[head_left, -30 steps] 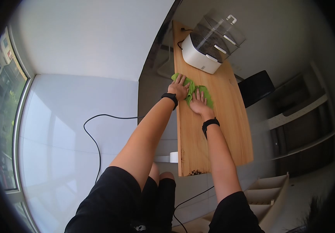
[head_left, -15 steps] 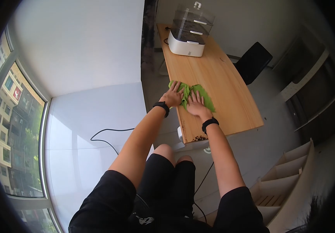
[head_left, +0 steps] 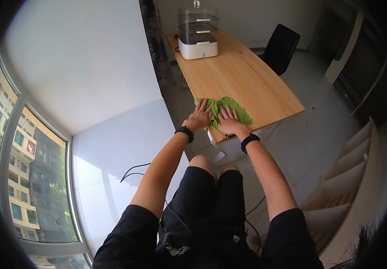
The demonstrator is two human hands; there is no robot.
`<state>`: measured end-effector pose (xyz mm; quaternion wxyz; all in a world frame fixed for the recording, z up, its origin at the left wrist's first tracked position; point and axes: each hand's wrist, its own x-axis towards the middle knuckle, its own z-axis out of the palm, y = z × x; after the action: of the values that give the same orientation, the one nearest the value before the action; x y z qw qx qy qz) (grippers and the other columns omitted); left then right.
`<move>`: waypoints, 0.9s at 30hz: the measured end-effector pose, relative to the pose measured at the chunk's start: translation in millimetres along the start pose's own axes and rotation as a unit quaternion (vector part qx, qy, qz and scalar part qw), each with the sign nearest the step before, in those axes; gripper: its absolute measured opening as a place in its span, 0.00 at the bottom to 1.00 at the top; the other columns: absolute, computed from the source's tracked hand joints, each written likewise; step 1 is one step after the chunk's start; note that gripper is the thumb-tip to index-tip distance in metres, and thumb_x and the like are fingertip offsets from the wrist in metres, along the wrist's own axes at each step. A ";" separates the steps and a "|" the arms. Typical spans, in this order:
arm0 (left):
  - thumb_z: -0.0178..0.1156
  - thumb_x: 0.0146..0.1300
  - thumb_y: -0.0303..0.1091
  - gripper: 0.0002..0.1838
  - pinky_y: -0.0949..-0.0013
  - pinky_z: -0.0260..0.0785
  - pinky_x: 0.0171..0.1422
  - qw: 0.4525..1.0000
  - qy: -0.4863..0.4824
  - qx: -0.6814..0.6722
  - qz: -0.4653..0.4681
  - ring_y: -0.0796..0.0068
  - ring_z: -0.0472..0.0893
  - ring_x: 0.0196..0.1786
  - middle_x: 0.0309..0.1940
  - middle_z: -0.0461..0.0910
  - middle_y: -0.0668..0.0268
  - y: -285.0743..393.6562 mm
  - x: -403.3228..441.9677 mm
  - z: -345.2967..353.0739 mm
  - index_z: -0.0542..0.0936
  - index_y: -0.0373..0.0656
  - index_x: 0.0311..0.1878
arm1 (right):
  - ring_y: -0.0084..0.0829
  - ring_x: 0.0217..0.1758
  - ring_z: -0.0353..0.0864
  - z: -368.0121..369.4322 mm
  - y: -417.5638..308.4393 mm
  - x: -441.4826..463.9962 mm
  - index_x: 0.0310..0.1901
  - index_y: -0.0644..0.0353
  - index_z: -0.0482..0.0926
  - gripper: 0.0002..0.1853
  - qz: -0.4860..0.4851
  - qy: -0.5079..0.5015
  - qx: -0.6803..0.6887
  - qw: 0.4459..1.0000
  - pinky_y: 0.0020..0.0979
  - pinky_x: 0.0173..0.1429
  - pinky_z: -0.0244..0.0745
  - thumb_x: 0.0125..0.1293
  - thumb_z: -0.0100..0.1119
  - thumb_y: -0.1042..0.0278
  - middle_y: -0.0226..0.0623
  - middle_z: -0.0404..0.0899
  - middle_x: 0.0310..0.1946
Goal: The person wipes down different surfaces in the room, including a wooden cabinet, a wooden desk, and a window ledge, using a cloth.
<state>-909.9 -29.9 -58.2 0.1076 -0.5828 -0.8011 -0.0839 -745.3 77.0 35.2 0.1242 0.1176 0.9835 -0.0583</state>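
Observation:
A green cloth (head_left: 243, 114) lies spread and partly bunched near the front left corner of the wooden table (head_left: 251, 80). My left hand (head_left: 199, 119) rests on its bunched left part at the table's edge, fingers spread. Beside it, my right hand (head_left: 230, 122) lies flat on the cloth with the fingers stretched out. Both palms face down, and the cloth under them is hidden. Dark specks (head_left: 228, 136) show on the tabletop's near edge, just below my right hand.
A white appliance with clear stacked tiers (head_left: 198, 47) stands at the table's far end. A black chair (head_left: 281, 49) is beyond the right side. Wooden shelving (head_left: 343, 179) stands at lower right, a window (head_left: 41, 179) at left. A black cable (head_left: 133, 170) runs near my left arm.
Both hands and the cloth have moved toward the table's near edge, so less bare wood shows below them. The camera view has shifted as well.

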 end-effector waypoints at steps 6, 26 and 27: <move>0.40 0.74 0.39 0.27 0.47 0.40 0.81 0.993 -0.047 0.078 0.078 0.39 0.47 0.77 0.72 0.59 0.44 35.1 -20.4 -42.9 0.65 0.27 0.67 | 0.45 0.82 0.25 16.9 10.6 -20.7 0.75 0.61 0.54 0.33 -0.037 0.020 -0.023 0.999 0.52 0.81 0.26 0.73 0.33 0.52 0.43 0.35 0.80; 0.40 0.74 0.40 0.30 0.52 0.39 0.82 0.991 -0.063 0.019 0.114 0.42 0.43 0.79 0.74 0.51 0.41 -16.3 30.5 -2.1 0.58 0.26 0.71 | 0.42 0.83 0.26 -1.4 30.0 12.6 0.76 0.55 0.53 0.33 -0.016 -0.013 0.000 1.000 0.51 0.81 0.26 0.73 0.31 0.51 0.34 0.32 0.81; 0.41 0.74 0.40 0.30 0.53 0.40 0.82 0.995 -0.031 -0.020 0.095 0.42 0.44 0.79 0.75 0.51 0.41 -24.4 33.9 12.2 0.58 0.26 0.71 | 0.42 0.83 0.25 -5.7 29.6 16.2 0.76 0.54 0.52 0.33 -0.012 -0.020 -0.001 1.000 0.51 0.81 0.25 0.73 0.31 0.51 0.34 0.32 0.81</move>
<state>-944.1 -3.2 -61.0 0.0791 -0.6605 -0.7432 -0.0713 -754.5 110.0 34.0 0.1430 0.1042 0.9824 -0.0607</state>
